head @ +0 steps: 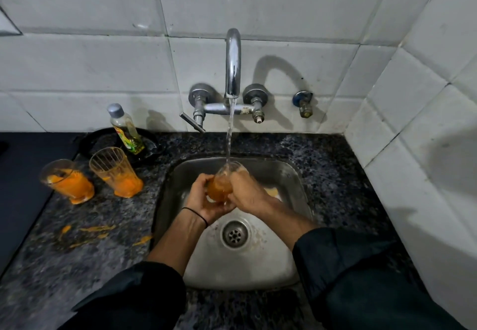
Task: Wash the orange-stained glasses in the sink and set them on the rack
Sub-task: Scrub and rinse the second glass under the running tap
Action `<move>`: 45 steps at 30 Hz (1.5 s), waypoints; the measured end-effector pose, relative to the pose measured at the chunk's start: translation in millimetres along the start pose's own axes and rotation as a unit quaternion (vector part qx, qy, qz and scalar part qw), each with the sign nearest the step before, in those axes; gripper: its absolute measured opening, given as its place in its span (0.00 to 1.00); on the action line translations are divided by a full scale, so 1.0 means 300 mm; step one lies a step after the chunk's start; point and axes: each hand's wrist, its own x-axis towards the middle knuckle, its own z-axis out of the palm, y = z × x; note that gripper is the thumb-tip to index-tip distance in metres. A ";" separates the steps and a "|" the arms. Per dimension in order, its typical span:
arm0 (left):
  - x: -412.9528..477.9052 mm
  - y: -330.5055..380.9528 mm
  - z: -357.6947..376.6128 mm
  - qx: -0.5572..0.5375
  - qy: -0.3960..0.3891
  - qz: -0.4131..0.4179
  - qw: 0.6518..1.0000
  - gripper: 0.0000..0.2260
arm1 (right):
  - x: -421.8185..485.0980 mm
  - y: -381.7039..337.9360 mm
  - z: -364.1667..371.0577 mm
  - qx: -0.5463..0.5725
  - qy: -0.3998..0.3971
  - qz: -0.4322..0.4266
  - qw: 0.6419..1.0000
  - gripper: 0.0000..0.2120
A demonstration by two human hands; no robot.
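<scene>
An orange-stained glass [222, 184] is held over the steel sink [291, 175], its mouth tilted up under the running water from the tap [233, 66]. My left hand [204, 198] grips its base from the left and below. My right hand [247, 190] wraps it from the right. Two more glasses stand on the counter left of the sink: one [67, 181] with thick orange residue, another [116, 172] ribbed with orange at the bottom. No rack is in view.
A dish-soap bottle [126, 129] stands on a black plate [103, 141] behind the two glasses. Orange smears [96, 229] streak the dark granite counter. The sink drain [235, 233] lies below my hands. A tiled wall closes in on the right.
</scene>
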 end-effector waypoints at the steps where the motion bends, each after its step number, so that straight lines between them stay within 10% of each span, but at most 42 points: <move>1: 0.000 0.009 0.002 0.002 0.013 -0.010 1.000 0.13 | -0.008 -0.003 -0.004 -0.013 0.005 -0.031 0.999 0.09; 25: 0.017 -0.003 -0.006 0.061 -0.020 -0.048 0.997 0.25 | -0.021 0.036 -0.007 -0.139 -0.030 -0.097 0.985 0.12; 31: 0.000 -0.025 -0.001 0.034 -0.045 0.014 0.998 0.14 | 0.001 0.003 0.001 0.101 -0.032 0.048 0.993 0.09; 45: 0.022 -0.034 -0.010 0.013 -0.019 -0.038 0.999 0.23 | -0.003 0.033 0.003 -0.002 -0.024 -0.047 0.999 0.07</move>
